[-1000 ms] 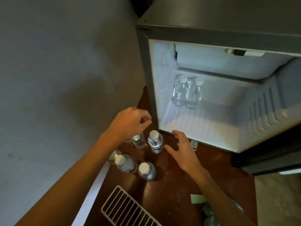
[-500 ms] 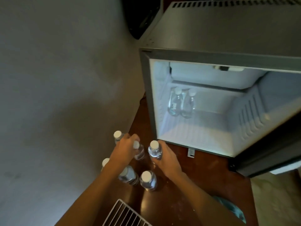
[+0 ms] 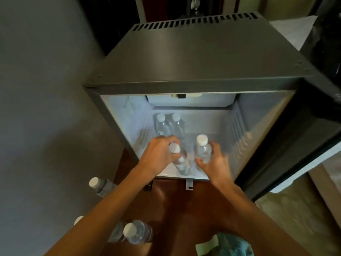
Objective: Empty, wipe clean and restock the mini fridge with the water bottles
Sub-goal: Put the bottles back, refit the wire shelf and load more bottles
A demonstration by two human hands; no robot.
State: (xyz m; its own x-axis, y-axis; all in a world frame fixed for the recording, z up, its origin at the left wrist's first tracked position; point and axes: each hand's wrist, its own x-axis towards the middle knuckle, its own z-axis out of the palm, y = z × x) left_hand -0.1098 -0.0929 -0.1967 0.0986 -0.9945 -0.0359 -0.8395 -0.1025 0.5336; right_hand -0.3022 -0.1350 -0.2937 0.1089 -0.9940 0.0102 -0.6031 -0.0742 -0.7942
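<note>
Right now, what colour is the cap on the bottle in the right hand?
The cap is white, best seen in the head view.

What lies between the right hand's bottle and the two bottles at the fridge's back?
Nothing, in the head view: only bare white fridge floor separates the bottle in the right hand from the two back bottles.

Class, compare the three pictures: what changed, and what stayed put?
The left hand picked up one water bottle, the right hand another bottle; both carried them into the mini fridge. The two back bottles stayed put.
</note>
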